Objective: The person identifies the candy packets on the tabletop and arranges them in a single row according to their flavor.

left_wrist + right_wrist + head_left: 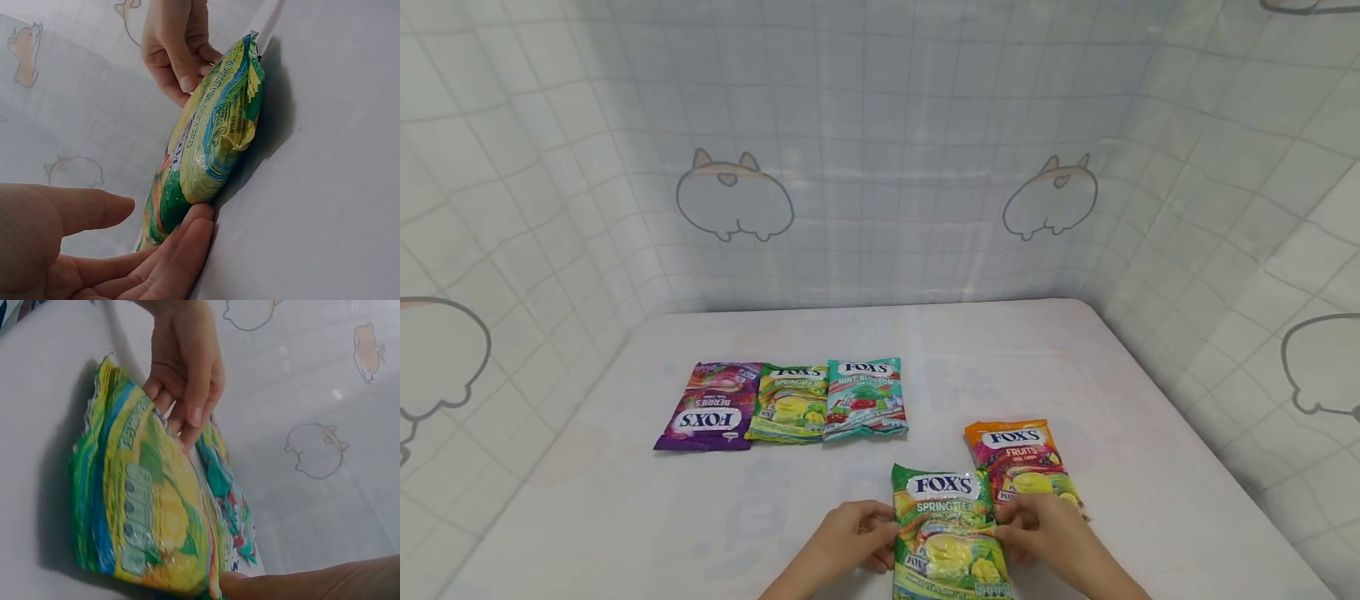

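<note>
A green and yellow bag of Spring Tea candy (946, 533) lies label up at the front of the table, between both hands. My left hand (857, 533) is at its left side; in the left wrist view the fingers (187, 244) touch the bag's edge from below while the thumb stays apart from it. On the opposite edge, my right hand (1041, 529) pinches the bag, its thumb (244, 584) on the upper face and the other fingers curled by the side. An orange and red bag of Fruits candy (1018, 454) lies right behind, partly hidden by the right hand.
Farther back on the left, a purple Berries bag (711, 404), turned upside down, a second Spring Tea bag (790, 404) and a mint green Mint Blossom bag (865, 398) lie side by side in a row. Checked curtains (880, 167) enclose the white table (985, 350) at the back and sides.
</note>
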